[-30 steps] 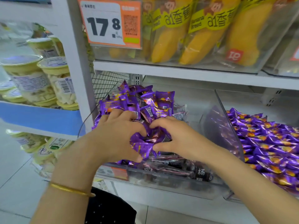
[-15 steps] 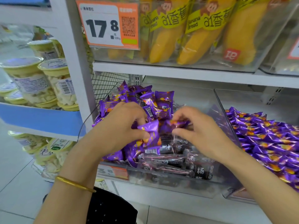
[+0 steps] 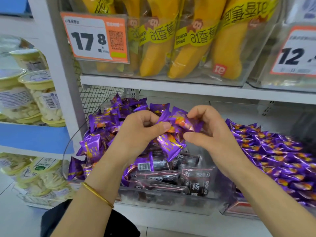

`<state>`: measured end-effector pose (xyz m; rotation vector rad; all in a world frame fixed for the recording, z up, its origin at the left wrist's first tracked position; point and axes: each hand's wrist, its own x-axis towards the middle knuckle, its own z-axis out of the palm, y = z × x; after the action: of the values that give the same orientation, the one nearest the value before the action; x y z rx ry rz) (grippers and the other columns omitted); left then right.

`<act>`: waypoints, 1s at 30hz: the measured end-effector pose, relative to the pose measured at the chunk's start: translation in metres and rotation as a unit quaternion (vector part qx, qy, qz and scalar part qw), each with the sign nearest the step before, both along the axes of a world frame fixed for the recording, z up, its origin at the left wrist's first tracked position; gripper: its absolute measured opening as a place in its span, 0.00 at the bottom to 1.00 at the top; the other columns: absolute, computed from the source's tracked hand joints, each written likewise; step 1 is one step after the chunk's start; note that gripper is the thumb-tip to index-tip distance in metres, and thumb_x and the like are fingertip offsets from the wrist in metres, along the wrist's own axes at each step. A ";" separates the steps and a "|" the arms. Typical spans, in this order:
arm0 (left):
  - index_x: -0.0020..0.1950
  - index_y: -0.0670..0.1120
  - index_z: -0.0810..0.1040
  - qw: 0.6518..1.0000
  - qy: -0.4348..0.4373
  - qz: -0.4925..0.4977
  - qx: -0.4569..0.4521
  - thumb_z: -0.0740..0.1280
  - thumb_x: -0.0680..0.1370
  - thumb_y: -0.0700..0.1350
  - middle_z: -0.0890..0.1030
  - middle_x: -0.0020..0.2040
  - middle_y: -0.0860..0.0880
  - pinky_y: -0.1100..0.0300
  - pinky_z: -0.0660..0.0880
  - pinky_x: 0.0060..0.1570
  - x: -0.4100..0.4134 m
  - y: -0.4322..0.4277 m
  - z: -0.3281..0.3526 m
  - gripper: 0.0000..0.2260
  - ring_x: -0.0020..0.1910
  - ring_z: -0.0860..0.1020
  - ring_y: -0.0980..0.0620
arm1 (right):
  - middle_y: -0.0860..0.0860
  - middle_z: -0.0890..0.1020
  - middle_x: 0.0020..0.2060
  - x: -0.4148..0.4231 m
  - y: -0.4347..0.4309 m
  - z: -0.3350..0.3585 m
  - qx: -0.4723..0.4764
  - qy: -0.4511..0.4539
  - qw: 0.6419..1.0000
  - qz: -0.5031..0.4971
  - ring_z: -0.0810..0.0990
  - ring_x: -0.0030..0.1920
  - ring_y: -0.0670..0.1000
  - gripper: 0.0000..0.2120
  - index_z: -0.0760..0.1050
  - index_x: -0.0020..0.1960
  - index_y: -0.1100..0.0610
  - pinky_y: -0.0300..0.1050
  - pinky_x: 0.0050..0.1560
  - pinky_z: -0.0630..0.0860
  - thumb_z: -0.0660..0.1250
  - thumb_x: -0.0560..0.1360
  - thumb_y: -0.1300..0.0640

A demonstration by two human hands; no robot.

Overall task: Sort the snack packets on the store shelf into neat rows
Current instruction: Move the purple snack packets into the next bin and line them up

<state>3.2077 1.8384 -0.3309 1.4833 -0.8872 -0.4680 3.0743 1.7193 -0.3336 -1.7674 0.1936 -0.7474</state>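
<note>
A clear plastic bin (image 3: 164, 200) on the lower shelf holds a loose heap of purple snack packets (image 3: 102, 122) over dark packets (image 3: 171, 177). My left hand (image 3: 136, 134) holds a bunch of purple packets (image 3: 169, 144) above the bin, thumb pressed on top. My right hand (image 3: 210, 132) pinches one purple packet (image 3: 184, 123) between thumb and fingers, right beside the left hand's bunch. A second bin to the right holds purple packets in rows (image 3: 277, 156).
The shelf above carries yellow banana bread packs (image 3: 193, 48) behind an orange price tag (image 3: 95, 38) reading 17.8. Left of the white upright (image 3: 51, 65) stand lidded tubs of white snacks (image 3: 42, 94). A wire mesh panel (image 3: 97, 100) sits behind the bin.
Both hands have lifted out of the heap, carrying purple packets upward. The right hand now pinches a single packet next to the left hand's bunch. The view has shifted closer.
</note>
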 end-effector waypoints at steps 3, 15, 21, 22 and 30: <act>0.33 0.46 0.80 1.000 0.025 -0.005 -0.011 0.74 0.63 0.48 0.81 0.41 0.33 0.48 0.74 0.47 -0.006 -0.007 -0.002 0.07 0.38 0.76 0.46 | 0.46 0.78 0.41 -0.004 0.000 0.000 0.107 -0.025 0.993 0.040 0.78 0.42 0.47 0.07 0.75 0.44 0.48 0.44 0.46 0.78 0.68 0.67 0.56; 0.37 0.40 0.78 0.999 0.022 0.015 -0.031 0.72 0.70 0.37 0.82 0.33 0.45 0.64 0.76 0.35 -0.011 -0.020 -0.005 0.04 0.32 0.77 0.53 | 0.55 0.82 0.40 -0.008 -0.012 0.012 0.212 0.066 0.974 0.042 0.80 0.38 0.51 0.16 0.74 0.51 0.55 0.45 0.45 0.80 0.68 0.63 0.59; 0.33 0.43 0.72 0.990 0.042 0.128 -0.039 0.72 0.72 0.42 0.73 0.29 0.50 0.72 0.69 0.32 -0.006 -0.026 -0.010 0.12 0.28 0.70 0.59 | 0.51 0.84 0.41 -0.021 -0.017 0.016 0.177 0.024 0.984 -0.017 0.81 0.43 0.50 0.24 0.76 0.53 0.53 0.45 0.51 0.78 0.75 0.58 0.63; 0.32 0.43 0.72 0.988 0.061 0.137 -0.048 0.71 0.73 0.42 0.72 0.29 0.51 0.71 0.70 0.33 -0.006 -0.027 -0.011 0.12 0.29 0.71 0.58 | 0.52 0.84 0.42 -0.023 -0.015 0.018 0.173 0.039 0.984 -0.002 0.81 0.44 0.50 0.25 0.77 0.53 0.54 0.44 0.52 0.78 0.76 0.57 0.65; 0.36 0.42 0.74 0.979 0.173 0.043 -0.096 0.69 0.64 0.50 0.78 0.43 0.38 0.45 0.75 0.51 -0.029 -0.032 0.002 0.12 0.43 0.76 0.44 | 0.53 0.85 0.41 -0.031 -0.012 0.021 0.166 0.081 0.982 0.037 0.82 0.40 0.49 0.20 0.84 0.41 0.49 0.38 0.48 0.79 0.77 0.51 0.61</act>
<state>3.1790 1.8068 -0.3287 1.2118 -0.5732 -0.5419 3.0429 1.7069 -0.3125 -1.5072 0.3408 -0.4847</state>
